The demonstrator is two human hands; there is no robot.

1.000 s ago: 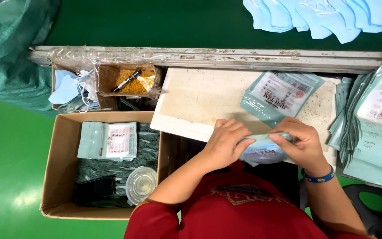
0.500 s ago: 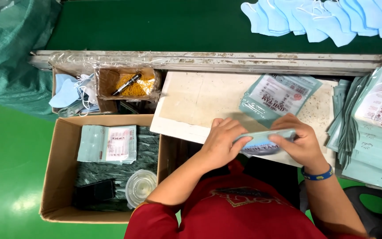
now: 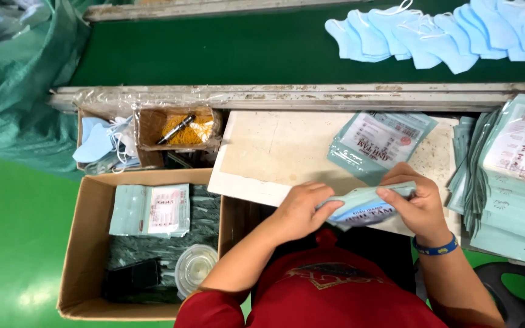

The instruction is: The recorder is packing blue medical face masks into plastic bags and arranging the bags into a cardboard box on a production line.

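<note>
Both of my hands hold one pale green packet with a blue mask inside it, just above the near edge of a pale work board. My left hand pinches the packet's left end. My right hand, with a blue wristband, grips its right end along the top edge. A small pile of flat packets lies on the board just beyond my hands.
A cardboard box at my left holds filled packets, a clear round lid and a dark object. Stacks of empty packets lie at the right. Blue masks sit on the green conveyor belt. A small box holds a pen.
My hands have shifted slightly right and nearer on the packet, which has been turned and pressed flatter between them. The view has tilted a little.
</note>
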